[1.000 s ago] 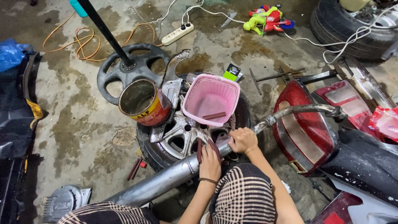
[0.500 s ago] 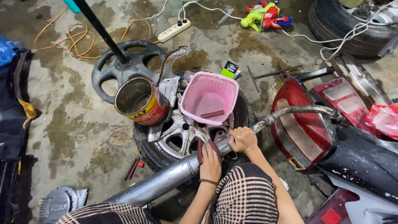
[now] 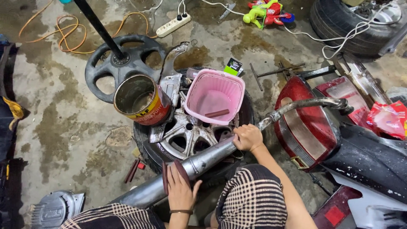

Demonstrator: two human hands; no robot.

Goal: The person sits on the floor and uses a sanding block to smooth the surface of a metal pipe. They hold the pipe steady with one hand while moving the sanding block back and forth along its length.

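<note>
Head view — right hand (image 3: 248,138) wrapped around smooth steel exhaust pipe (image 3: 203,160), left hand (image 3: 180,191) pressing dark sandpaper (image 3: 183,171)

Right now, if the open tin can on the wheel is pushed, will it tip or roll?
The tin can already leans on the wheel rim, so it would probably tip easily. Being round, it may roll off the tire. It looks empty, so likely light.

Your left hand (image 3: 180,191) hides the exhaust pipe (image 3: 203,163) beneath it, the pipe's lower end vanishes behind your knee, and the tyre (image 3: 364,25) is cropped.
</note>
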